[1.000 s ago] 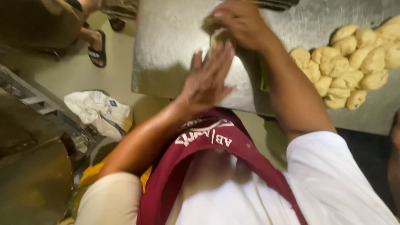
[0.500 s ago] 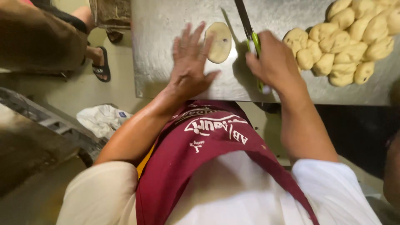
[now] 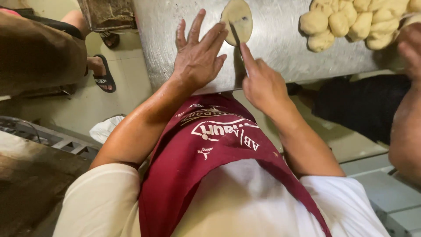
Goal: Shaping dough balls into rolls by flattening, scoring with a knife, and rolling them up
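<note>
Currently both hands are over a steel bench (image 3: 280, 48). Left hand (image 3: 197, 57) lies flat and open, fingers spread, palm down on the metal, fingertips just beside the near edge of a flattened dough disc (image 3: 239, 19). Right hand (image 3: 263, 83) is closed around the handle of a knife (image 3: 236, 36), index finger stretched along it; the thin blade lies across the disc surface, tip near the disc's middle. Disc sits flat on the bench at the far edge of the view, between the two hands' fingertips. Pile of dough balls (image 3: 351, 22) sits further right on the same bench, well apart from the disc, pale yellow, lumps touching each other. Another person's hand (image 3: 412, 46) and forearm come in at the right edge, next to that pile; can't tell what it holds. Wearer has a maroon apron (image 3: 206, 145) over a white shirt. Left of the bench, on the floor, a foot in a black sandal (image 3: 103, 74), and a crumpled white cloth (image 3: 105, 128) near the wearer's left elbow.
</note>
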